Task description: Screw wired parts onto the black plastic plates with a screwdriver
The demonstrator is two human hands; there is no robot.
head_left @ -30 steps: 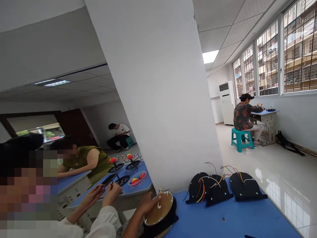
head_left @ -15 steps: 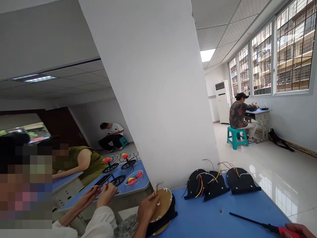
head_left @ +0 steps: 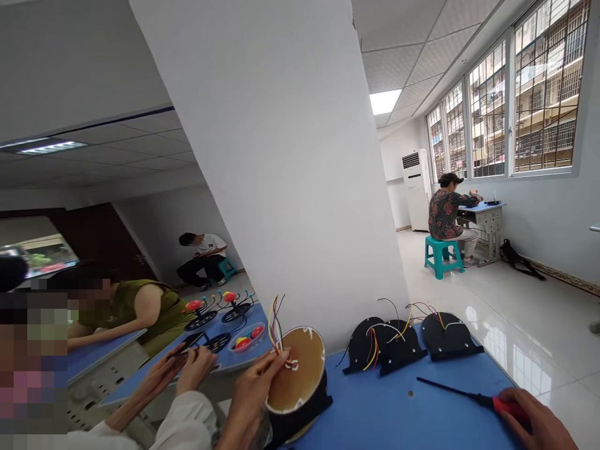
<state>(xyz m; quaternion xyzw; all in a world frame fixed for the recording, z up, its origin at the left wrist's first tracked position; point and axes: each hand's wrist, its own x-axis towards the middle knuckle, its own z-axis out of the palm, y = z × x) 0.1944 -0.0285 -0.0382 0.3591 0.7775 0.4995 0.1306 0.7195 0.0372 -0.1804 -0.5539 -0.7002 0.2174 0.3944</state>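
My left hand (head_left: 255, 382) pinches a bundle of thin coloured wires (head_left: 277, 328) that comes out near the centre of a round brown disc (head_left: 302, 381). Under that disc is a black base piece (head_left: 300, 412), at the near left edge of the blue table (head_left: 370, 412). My right hand (head_left: 539, 415) is closed around the red and black handle of a screwdriver (head_left: 509, 407). Its long dark shaft points left across the table. Several black rounded housings (head_left: 450, 337) with loose wires lie farther back, between my hands.
A white pillar (head_left: 285, 175) rises behind the table. On the left, a co-worker's hands (head_left: 194, 369) work at another blue table with red-balled models (head_left: 229, 297) and a clear tray (head_left: 246, 340). A person (head_left: 447, 209) sits on a teal stool far right.
The disc now faces me more, and the wires stand taller from my left hand. My right hand has come farther into view, moving left and up with the screwdriver. The view has shifted slightly.
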